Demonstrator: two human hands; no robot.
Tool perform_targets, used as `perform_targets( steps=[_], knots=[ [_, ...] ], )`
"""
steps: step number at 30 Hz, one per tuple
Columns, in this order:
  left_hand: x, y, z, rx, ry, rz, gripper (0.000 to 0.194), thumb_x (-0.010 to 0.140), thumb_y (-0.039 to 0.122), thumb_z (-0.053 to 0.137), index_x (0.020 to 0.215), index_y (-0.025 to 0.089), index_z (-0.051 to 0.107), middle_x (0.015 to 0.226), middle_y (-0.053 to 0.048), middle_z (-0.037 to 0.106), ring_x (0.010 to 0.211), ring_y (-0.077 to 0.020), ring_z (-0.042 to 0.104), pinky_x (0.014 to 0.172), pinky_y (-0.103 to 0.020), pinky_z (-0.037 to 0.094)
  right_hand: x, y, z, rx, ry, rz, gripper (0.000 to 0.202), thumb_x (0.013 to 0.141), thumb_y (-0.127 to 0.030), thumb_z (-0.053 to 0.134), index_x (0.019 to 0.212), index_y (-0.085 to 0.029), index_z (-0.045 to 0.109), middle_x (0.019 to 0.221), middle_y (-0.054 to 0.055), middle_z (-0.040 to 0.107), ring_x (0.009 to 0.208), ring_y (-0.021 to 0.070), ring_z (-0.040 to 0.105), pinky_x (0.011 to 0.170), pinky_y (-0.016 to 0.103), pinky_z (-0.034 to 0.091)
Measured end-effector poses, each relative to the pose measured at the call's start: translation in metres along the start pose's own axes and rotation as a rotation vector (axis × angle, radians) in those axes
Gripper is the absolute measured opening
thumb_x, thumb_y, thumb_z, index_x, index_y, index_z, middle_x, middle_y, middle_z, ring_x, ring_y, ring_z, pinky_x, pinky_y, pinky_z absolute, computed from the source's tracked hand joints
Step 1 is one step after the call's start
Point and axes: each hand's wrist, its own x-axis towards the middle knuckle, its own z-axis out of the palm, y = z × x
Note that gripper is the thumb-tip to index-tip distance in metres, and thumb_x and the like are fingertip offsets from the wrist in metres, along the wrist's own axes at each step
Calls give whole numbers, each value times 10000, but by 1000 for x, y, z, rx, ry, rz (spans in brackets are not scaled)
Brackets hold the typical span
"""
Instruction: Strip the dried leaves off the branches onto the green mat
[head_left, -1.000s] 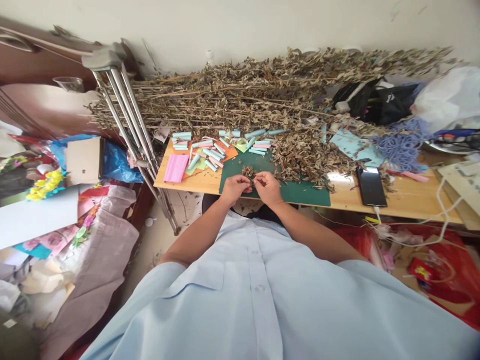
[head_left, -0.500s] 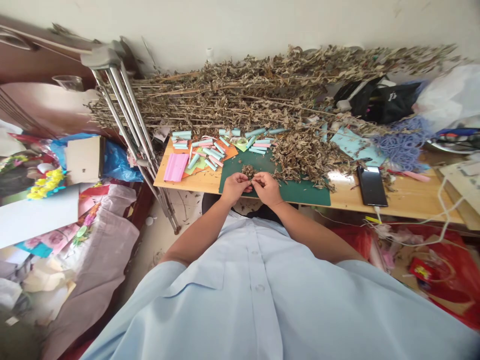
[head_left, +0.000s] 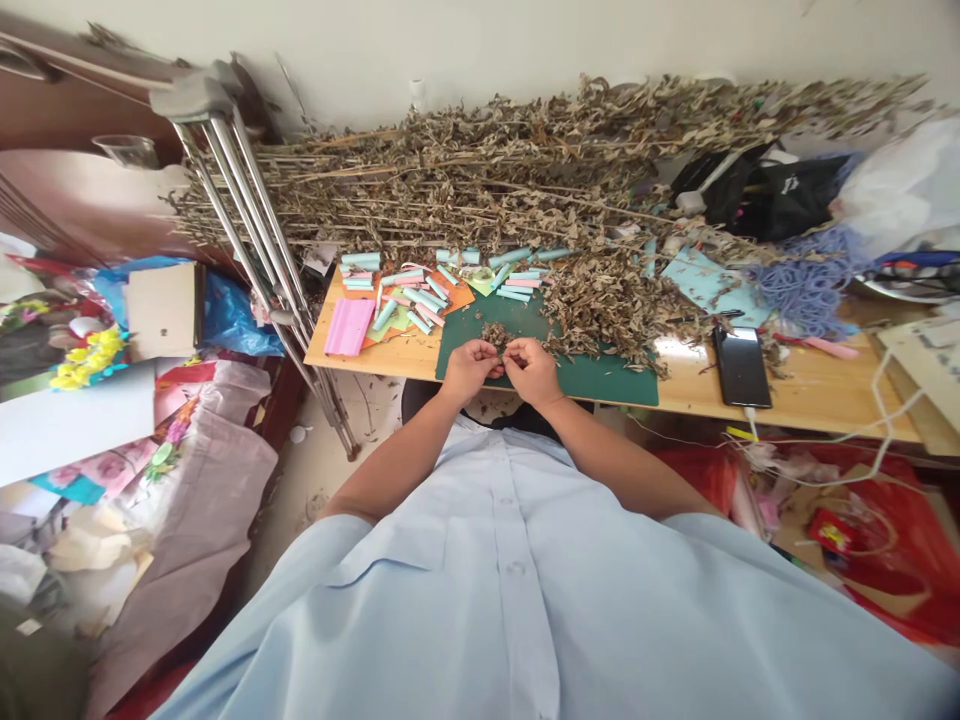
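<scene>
Over the front of a green cutting mat [head_left: 619,385], my left hand [head_left: 470,370] and my right hand [head_left: 532,370] meet with fingertips almost touching. Both are closed in a pinch; whatever lies between the fingers is too small to make out. Just behind the fingertips sits a small heap of crumbled dried leaves [head_left: 495,332]. To the right, a larger pile of loose dried leaves [head_left: 600,305] covers part of the mat. Rolled paper tubes [head_left: 424,298] in light blue and pink lie behind and left of my hands, some on orange and green paper.
Long dried leafy stalks [head_left: 450,180] fill the back of the table along the wall. Metal crutches [head_left: 247,220] lean at the left edge. Pink paper [head_left: 349,327] lies front left. A plugged-in phone [head_left: 741,367], blue paper [head_left: 712,280] and purple string [head_left: 806,285] lie right.
The view has shifted slightly. Both hands stay pinched at the same spot on the mat, with only small finger movement; the right fingers have drawn slightly apart from the left.
</scene>
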Motion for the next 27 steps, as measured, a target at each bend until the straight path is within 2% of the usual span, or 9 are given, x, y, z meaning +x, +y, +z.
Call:
perform_targets(
  steps=[4, 9, 21, 27],
  knots=[
    [1, 0, -1, 31, -18, -4, 218, 757, 133, 771, 901, 143, 608, 677, 13, 667, 564, -110, 661, 608, -246, 577, 1, -3, 0, 5, -6, 34, 168, 832, -349, 645, 947, -237, 596, 846, 45, 730, 747, 199, 702, 725, 366, 598],
    [1, 1, -2, 41, -27, 7, 221, 766, 144, 757, 910, 145, 589, 667, 10, 664, 576, -125, 675, 598, -247, 569, 6, -2, 1, 45, 71, 104, 187, 831, -364, 631, 949, -228, 579, 836, 47, 726, 733, 199, 694, 724, 367, 590],
    [2, -1, -1, 15, 24, -19, 252, 771, 179, 783, 918, 148, 581, 665, 7, 664, 564, -136, 684, 593, -262, 586, 0, -4, -2, 35, -43, 15, 174, 868, -359, 627, 990, -237, 599, 925, 56, 732, 815, 207, 710, 777, 388, 604],
    [2, -2, -2, 10, 17, 2, 187, 793, 142, 726, 913, 145, 582, 667, 6, 667, 564, -129, 678, 597, -259, 588, 0, -2, -1, 16, -25, -1, 164, 852, -323, 649, 989, -242, 610, 912, 48, 729, 808, 211, 716, 774, 391, 606]
  ],
)
